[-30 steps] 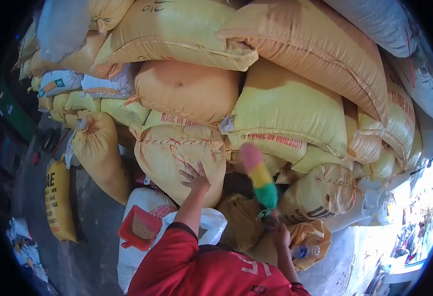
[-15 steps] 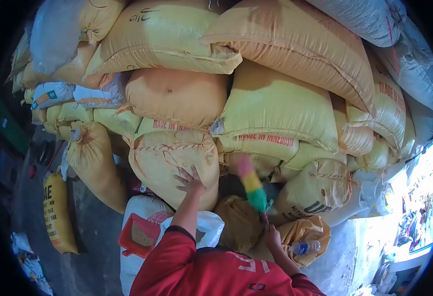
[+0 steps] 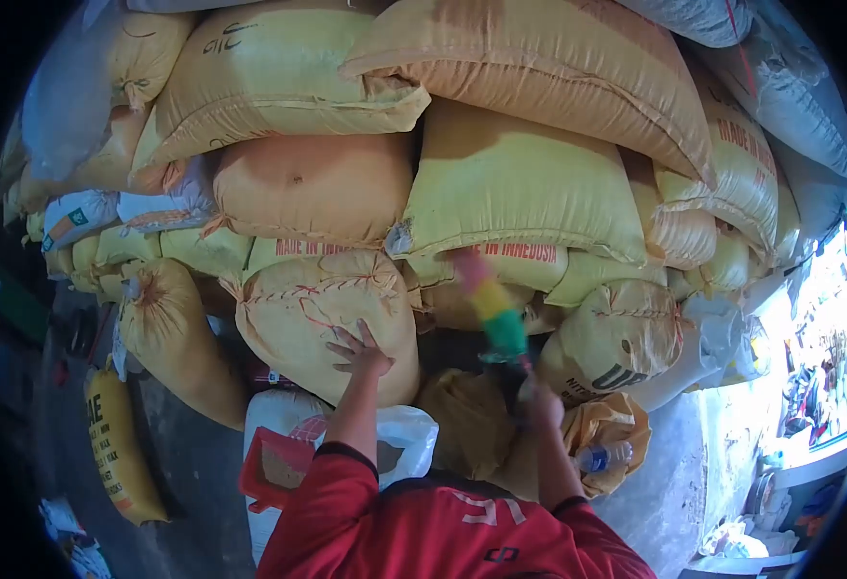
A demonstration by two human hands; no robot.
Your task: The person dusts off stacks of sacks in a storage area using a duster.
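Observation:
My left hand (image 3: 362, 353) lies spread on the front of a tied, upright beige sack (image 3: 332, 318), palm against it. In my right hand (image 3: 539, 403) is the dark handle end of a duster (image 3: 494, 311) with pink, yellow and green bands. The duster is blurred and points up and to the left, in front of the stacked sacks. Below it sits a crumpled brown sack (image 3: 467, 425). To the right of that is an open orange-brown sack (image 3: 629, 423) with a clear plastic bottle (image 3: 604, 456) on it.
Large yellow and orange sacks (image 3: 530, 183) are stacked high across the front. A red scoop-like container (image 3: 274, 463) rests on a white sack at lower left, beside an open white bag (image 3: 409, 434). A yellow printed sack (image 3: 120, 449) leans farther left. Bright daylight enters at right.
The view has shifted, and the stacked sacks appear farther left. My right hand has moved up with the duster. My left hand remains spread on the same sack.

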